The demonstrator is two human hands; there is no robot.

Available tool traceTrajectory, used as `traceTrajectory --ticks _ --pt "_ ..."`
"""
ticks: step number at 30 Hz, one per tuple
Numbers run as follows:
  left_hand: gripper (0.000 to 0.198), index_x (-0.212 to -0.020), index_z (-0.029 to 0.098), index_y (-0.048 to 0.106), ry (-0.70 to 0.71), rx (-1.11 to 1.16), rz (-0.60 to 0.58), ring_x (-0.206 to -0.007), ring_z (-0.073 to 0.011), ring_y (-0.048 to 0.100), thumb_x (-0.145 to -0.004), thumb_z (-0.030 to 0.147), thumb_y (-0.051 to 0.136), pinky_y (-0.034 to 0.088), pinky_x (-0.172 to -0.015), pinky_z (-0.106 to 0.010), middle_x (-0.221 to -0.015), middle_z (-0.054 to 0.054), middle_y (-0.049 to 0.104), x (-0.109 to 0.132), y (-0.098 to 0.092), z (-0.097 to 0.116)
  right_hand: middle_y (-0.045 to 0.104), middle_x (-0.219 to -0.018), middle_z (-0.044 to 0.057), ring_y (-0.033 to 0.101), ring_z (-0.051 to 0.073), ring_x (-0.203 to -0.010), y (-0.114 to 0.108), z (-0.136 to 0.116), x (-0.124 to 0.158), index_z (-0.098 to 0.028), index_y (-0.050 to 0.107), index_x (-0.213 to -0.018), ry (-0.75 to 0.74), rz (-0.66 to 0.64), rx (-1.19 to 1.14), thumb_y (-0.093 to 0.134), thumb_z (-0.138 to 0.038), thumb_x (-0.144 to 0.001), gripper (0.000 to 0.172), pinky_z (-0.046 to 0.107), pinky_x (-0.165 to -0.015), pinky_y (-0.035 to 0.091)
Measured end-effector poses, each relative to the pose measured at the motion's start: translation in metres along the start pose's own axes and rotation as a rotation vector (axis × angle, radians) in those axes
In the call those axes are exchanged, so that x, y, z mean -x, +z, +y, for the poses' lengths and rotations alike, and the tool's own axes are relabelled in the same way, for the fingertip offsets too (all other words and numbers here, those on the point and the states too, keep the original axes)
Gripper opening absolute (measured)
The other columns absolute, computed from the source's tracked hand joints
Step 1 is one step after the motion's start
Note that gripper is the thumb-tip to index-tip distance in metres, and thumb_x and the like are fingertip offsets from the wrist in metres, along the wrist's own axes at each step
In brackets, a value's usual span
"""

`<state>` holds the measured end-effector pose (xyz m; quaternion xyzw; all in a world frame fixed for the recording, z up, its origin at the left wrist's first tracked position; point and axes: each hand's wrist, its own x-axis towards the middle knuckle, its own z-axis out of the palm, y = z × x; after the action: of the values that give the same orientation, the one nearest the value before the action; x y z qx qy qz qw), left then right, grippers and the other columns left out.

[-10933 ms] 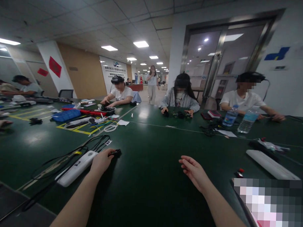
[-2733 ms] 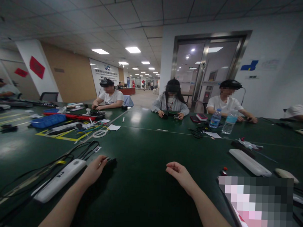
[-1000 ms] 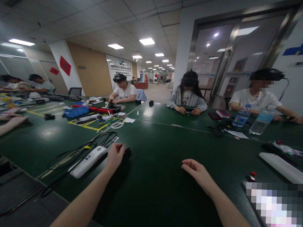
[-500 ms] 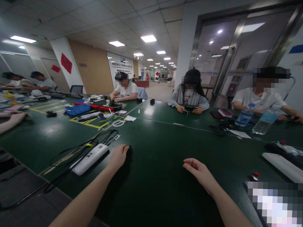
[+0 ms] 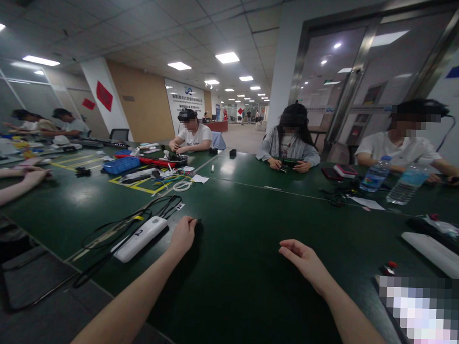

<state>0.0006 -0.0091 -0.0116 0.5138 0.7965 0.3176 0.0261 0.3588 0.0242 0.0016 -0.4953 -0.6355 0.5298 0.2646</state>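
My left hand (image 5: 183, 234) rests over the dark green table (image 5: 232, 302), with thumb and forefinger pinched on a small black object (image 5: 199, 222). Only a bit of that object sticks out past the fingertips, too small to name. Just left of this hand lies a white power bank-like box (image 5: 140, 239) marked "2", with black cables (image 5: 132, 220) beside it. Across from it, my right hand (image 5: 299, 253) hovers at or just over the tabletop, fingers loosely curved and a little apart. Nothing shows between them.
A blue basket (image 5: 121, 165) and a red tray (image 5: 154, 162) stand at the far left. Two water bottles (image 5: 406, 185) are on the right, behind a white bar-shaped object (image 5: 433, 252). A pixelated screen (image 5: 420, 319) fills the near right corner. Several people sit around the table.
The whole view has shifted slightly to the left, so things appear a little further right. Both hands keep nearly the same pose, and the small black object stays in my left fingertips.
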Motion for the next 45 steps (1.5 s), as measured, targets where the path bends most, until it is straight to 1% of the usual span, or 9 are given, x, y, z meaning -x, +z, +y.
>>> traceTrajectory --ticks 5,10,14,19,25,32,37,41,45 --pt "0.023 -0.089 0.016 0.049 -0.006 -0.023 -0.052 -0.080 -0.0196 0.057 -0.083 0.032 0.033 0.040 -0.069 -0.029 -0.084 -0.008 0.061 0.001 0.000 0.003 0.059 -0.101 0.003 0.053 0.022 -0.098 0.000 -0.003 0.002 -0.024 0.055 -0.099 0.014 -0.003 -0.006 0.054 -0.044 -0.070 0.036 0.035 -0.084 0.041" --pt "0.024 -0.088 0.015 0.049 0.015 -0.012 -0.015 -0.081 -0.0194 0.056 -0.083 0.033 0.034 0.041 -0.071 -0.030 -0.085 -0.008 0.059 0.001 0.001 0.003 0.059 -0.100 0.003 0.053 0.022 -0.098 0.001 -0.006 0.002 -0.024 0.055 -0.098 0.019 0.006 -0.015 0.055 -0.044 -0.070 0.035 0.036 -0.085 0.040" --pt "0.025 -0.084 0.014 0.052 0.056 -0.062 0.028 -0.087 -0.0203 0.053 -0.082 0.032 0.035 0.041 -0.077 -0.032 -0.088 -0.010 0.055 0.001 0.002 0.004 0.060 -0.098 0.003 0.054 0.022 -0.096 0.003 -0.008 0.004 -0.024 0.056 -0.096 0.018 0.026 -0.026 0.056 -0.043 -0.068 0.034 0.037 -0.084 0.041" --pt "0.027 -0.083 0.014 0.053 0.077 -0.062 0.010 -0.086 -0.0199 0.053 -0.081 0.033 0.034 0.041 -0.080 -0.032 -0.091 -0.010 0.052 0.001 0.003 0.002 0.059 -0.099 0.003 0.054 0.022 -0.097 0.003 -0.010 0.005 -0.023 0.055 -0.097 0.025 0.025 -0.012 0.055 -0.043 -0.069 0.034 0.036 -0.084 0.041" --pt "0.027 -0.082 0.015 0.053 0.089 -0.031 0.003 -0.088 -0.0197 0.051 -0.082 0.032 0.032 0.040 -0.080 -0.032 -0.087 -0.008 0.053 0.000 0.004 -0.002 0.059 -0.100 0.003 0.053 0.021 -0.098 0.001 -0.008 0.004 -0.023 0.054 -0.098 0.024 0.009 -0.001 0.054 -0.043 -0.070 0.034 0.034 -0.084 0.041" --pt "0.025 -0.080 0.016 0.052 0.090 -0.037 -0.036 -0.085 -0.0195 0.052 -0.082 0.033 0.034 0.040 -0.078 -0.031 -0.085 -0.008 0.053 0.002 0.000 0.000 0.060 -0.099 0.003 0.053 0.022 -0.098 0.001 -0.004 0.002 -0.024 0.055 -0.099 0.015 0.007 -0.013 0.055 -0.044 -0.069 0.035 0.035 -0.084 0.041" --pt "0.026 -0.074 0.016 0.053 0.095 -0.045 -0.052 -0.079 -0.0185 0.053 -0.080 0.036 0.037 0.041 -0.076 -0.032 -0.083 -0.006 0.051 0.003 -0.003 0.001 0.060 -0.101 0.003 0.053 0.022 -0.098 0.000 -0.002 0.001 -0.024 0.056 -0.099 0.026 0.006 0.001 0.055 -0.045 -0.069 0.037 0.035 -0.083 0.041" --pt "0.024 -0.069 0.017 0.053 0.124 -0.058 -0.080 -0.077 -0.0179 0.052 -0.077 0.035 0.040 0.041 -0.075 -0.031 -0.082 -0.006 0.050 0.004 -0.007 0.003 0.060 -0.101 0.002 0.053 0.022 -0.099 0.000 0.002 -0.001 -0.024 0.055 -0.099 0.004 0.001 -0.001 0.054 -0.045 -0.069 0.036 0.035 -0.084 0.040" --pt "0.024 -0.072 0.017 0.053 0.157 -0.038 -0.130 -0.076 -0.0172 0.052 -0.077 0.035 0.040 0.042 -0.073 -0.031 -0.083 -0.005 0.050 0.006 -0.010 0.004 0.060 -0.099 0.002 0.053 0.022 -0.097 0.000 0.003 -0.002 -0.024 0.056 -0.099 -0.016 0.010 -0.001 0.054 -0.045 -0.070 0.036 0.036 -0.084 0.040"
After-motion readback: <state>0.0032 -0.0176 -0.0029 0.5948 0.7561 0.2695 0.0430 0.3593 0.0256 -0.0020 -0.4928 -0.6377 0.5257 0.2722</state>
